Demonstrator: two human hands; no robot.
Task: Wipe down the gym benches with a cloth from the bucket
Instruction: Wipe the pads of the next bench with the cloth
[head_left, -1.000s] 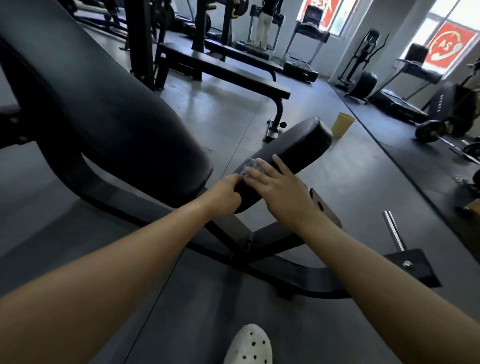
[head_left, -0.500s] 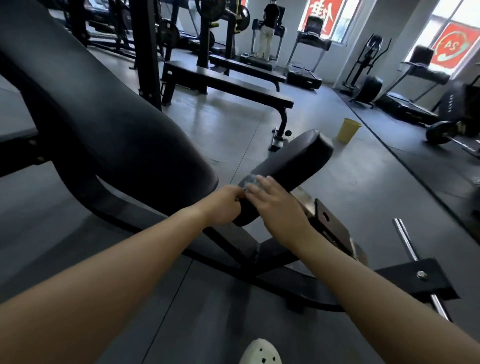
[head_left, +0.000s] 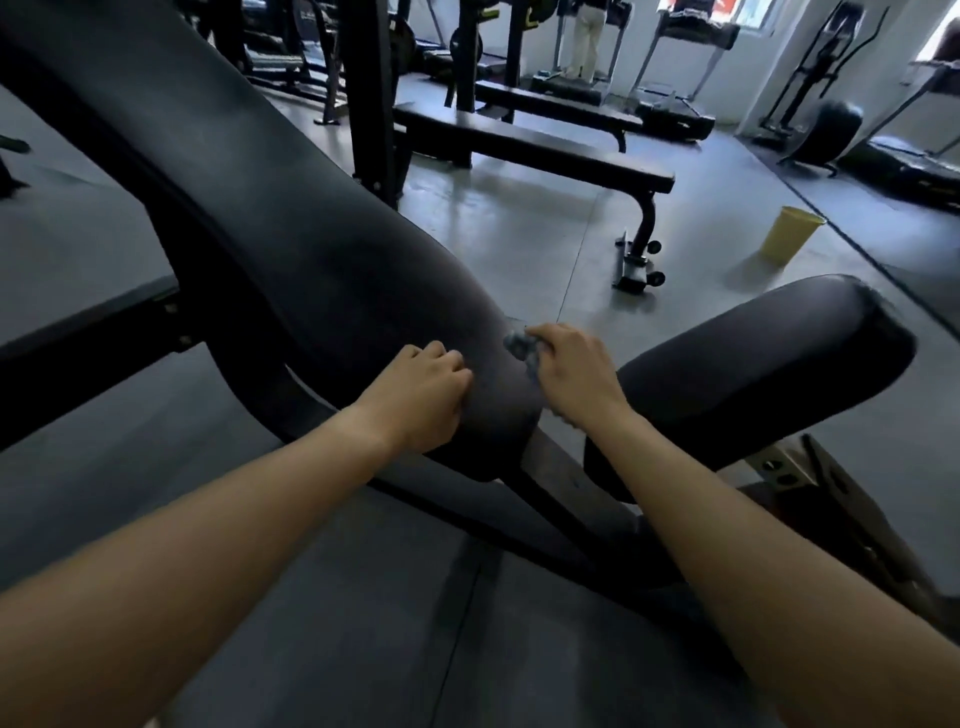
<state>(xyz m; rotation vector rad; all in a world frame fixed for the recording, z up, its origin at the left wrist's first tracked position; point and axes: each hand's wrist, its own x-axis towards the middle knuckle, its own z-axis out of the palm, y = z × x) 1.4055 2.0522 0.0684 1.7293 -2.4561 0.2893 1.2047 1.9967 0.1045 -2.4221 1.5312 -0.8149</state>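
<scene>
One bench (head_left: 571, 540) is in front of me with two pads: backrest (head_left: 311, 249) and seat (head_left: 753, 364). Two flat benches (head_left: 535, 150) stand beyond, and one yellow bucket (head_left: 789, 234) sits on the floor (head_left: 519, 249). There is one cloth (head_left: 519, 349), grey and bunched. My right hand (head_left: 574, 374) grips it against the backrest's lower end, beside the gap to the seat. My left hand (head_left: 415, 397) rests curled on that same end, holding nothing. A second ago both hands and the cloth were on the seat's near end.
</scene>
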